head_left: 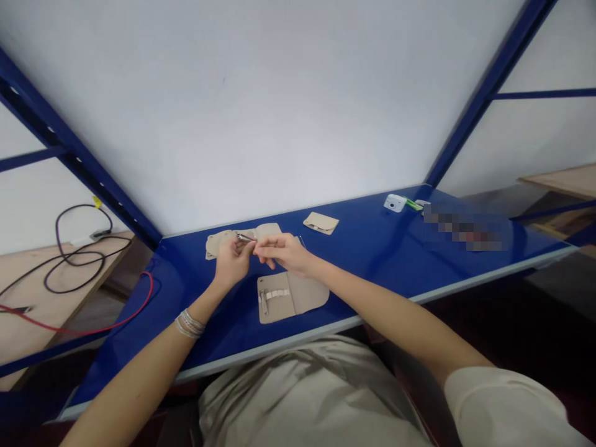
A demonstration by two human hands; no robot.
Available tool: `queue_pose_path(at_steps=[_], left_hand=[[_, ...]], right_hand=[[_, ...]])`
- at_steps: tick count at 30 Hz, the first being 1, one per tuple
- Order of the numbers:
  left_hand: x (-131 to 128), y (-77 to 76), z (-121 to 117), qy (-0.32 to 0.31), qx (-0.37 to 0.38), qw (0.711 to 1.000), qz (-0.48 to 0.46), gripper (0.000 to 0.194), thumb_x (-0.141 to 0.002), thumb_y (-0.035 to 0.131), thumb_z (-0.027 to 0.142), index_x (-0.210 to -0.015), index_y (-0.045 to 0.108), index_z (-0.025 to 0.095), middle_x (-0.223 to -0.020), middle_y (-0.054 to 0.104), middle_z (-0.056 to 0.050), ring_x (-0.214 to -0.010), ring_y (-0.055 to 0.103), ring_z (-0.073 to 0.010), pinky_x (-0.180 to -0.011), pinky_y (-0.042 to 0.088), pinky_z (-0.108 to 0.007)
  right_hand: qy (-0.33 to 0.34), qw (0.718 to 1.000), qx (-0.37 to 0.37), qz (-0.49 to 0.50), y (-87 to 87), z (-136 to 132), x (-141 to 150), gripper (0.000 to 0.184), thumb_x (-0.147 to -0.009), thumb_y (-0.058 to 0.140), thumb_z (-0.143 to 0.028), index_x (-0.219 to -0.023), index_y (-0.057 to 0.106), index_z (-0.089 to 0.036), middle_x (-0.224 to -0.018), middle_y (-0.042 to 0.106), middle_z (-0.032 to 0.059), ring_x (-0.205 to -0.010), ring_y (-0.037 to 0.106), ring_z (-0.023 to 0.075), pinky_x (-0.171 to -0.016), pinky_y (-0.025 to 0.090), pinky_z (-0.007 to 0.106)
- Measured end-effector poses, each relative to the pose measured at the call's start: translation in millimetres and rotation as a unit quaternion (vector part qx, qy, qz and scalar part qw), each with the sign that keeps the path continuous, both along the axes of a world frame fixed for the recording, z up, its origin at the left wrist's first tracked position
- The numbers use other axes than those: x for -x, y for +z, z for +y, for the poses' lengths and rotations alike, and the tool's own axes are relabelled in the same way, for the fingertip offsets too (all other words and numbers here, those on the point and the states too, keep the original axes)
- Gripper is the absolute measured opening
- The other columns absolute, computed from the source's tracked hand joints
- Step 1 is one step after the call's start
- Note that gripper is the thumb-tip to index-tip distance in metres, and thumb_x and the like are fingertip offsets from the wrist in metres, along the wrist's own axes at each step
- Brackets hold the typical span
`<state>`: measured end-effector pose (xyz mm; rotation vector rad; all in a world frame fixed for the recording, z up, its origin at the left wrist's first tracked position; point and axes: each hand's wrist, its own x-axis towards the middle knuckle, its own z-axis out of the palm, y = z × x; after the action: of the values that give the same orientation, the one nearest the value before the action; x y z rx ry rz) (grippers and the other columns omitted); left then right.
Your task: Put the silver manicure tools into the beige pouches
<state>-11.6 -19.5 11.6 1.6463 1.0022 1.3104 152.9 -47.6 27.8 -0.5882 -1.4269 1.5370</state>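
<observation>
My left hand (233, 259) is closed in a pinch on a small, slim metal tool (246, 238); its exact kind is too small to make out. My right hand (284, 251) meets it from the right, fingertips pinched at the tool's other end. Below the hands lies an open beige manicure case (305, 293), with a row of white elastic loops and one small metal implement (264, 303) at its left. Behind my hands are more beige cases (216, 243), partly hidden by them. A closed beige case (321, 222) rests farther back.
The blue table (363, 261) meets a pale wall behind, between blue metal posts. A small white camera (395, 203) and a green object (413, 204) lie at the back right, near a blurred patch. Black and red cables (149, 292) loop at the left; the red one reaches over the table.
</observation>
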Motion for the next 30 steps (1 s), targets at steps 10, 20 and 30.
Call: queue_pose_path(at_steps=[10,20,30], left_hand=[[-5,-12.2,4,0.003,0.018,1.0,-0.002,0.025,-0.075,0.068,0.036,-0.083,0.06,0.013,-0.069,0.068,-0.006,-0.065,0.067,-0.0197,-0.065,0.058,-0.033],[20,-0.2,20,0.089,0.053,0.989,-0.102,0.038,-0.067,0.076,0.041,-0.08,0.059,0.01,-0.07,0.069,-0.008,-0.061,0.069,-0.0212,-0.067,0.059,-0.037],[7,4.5,1,-0.084,0.095,0.989,-0.079,0.044,-0.07,0.076,0.046,-0.086,0.059,0.009,-0.072,0.07,-0.009,-0.068,0.07,-0.0219,-0.067,0.058,-0.034]], right_hand=[[-0.014,0.997,0.062,0.037,0.1,4,0,0.021,-0.069,0.076,-0.031,-0.072,0.069,-0.012,-0.059,0.06,-0.0008,-0.048,0.047,0.0059,-0.047,0.035,0.021],[-0.01,0.99,0.12,0.067,7.3,0,-4,0.021,-0.068,0.078,-0.033,-0.07,0.07,-0.013,-0.06,0.06,0.0004,-0.05,0.048,0.0078,-0.052,0.037,0.025],[-0.02,0.991,0.101,0.081,5.8,3,-8,0.017,-0.07,0.076,-0.029,-0.071,0.069,-0.013,-0.062,0.061,0.0007,-0.054,0.048,0.0082,-0.051,0.035,0.023]])
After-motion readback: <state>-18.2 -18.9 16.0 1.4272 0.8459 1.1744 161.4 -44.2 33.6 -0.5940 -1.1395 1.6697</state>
